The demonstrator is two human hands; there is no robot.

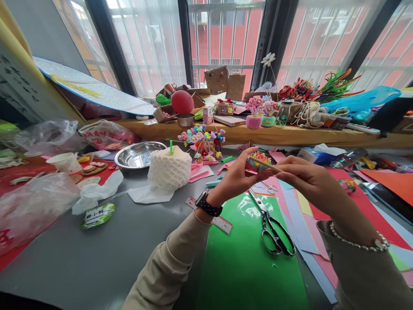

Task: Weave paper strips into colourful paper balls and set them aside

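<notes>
Above the green mat (245,262), my left hand (235,175) is closed around a small multicoloured piece (258,156), which looks like folded paper. My right hand (305,175) pinches a thin wooden stick (265,164) that slants across the front of this piece. Fingers cover part of both things, so I cannot tell whether they are joined. Below my hands, large black-handled scissors (269,228) lie on the mat. A white ruler (222,224) sticks out from under my left wrist, and smaller scissors (270,187) lie just beyond.
Coloured paper sheets (311,237) overlap at the right. A net-wrapped coconut (170,168) with a green straw stands left of my hands, beside a steel plate (137,150). Plastic bags (41,202) cover the far left. Crafts and a red balloon (182,102) line the wooden ledge.
</notes>
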